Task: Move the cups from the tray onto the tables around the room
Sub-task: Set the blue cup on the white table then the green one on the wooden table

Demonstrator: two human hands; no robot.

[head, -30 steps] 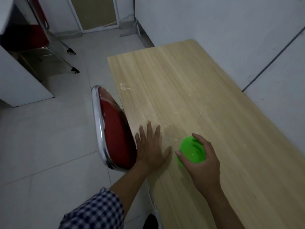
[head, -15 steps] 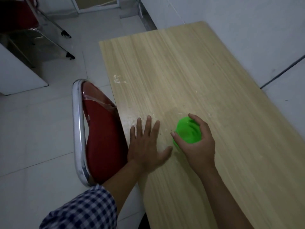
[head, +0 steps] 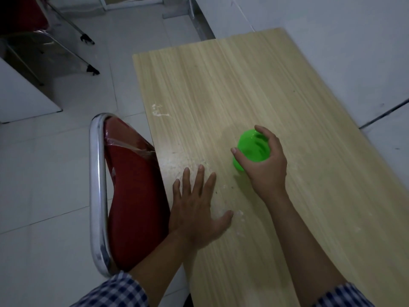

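A bright green plastic cup (head: 250,147) stands on the light wooden table (head: 232,85), mouth up. My right hand (head: 264,165) wraps around its near side, thumb on the left and fingers over the far rim. Flat on the table near its left edge lies my left hand (head: 197,209), fingers spread, holding nothing. No tray is in view.
A red chair with a chrome frame (head: 97,185) is pushed against the table's left edge, beside my left arm. White walls run along the table's right and far sides. Another chair's metal legs (head: 73,41) stand on the tiled floor at the upper left.
My right hand has carried the green cup a little farther across the table, away from the left hand. The left hand stays flat in place. My head has come closer.
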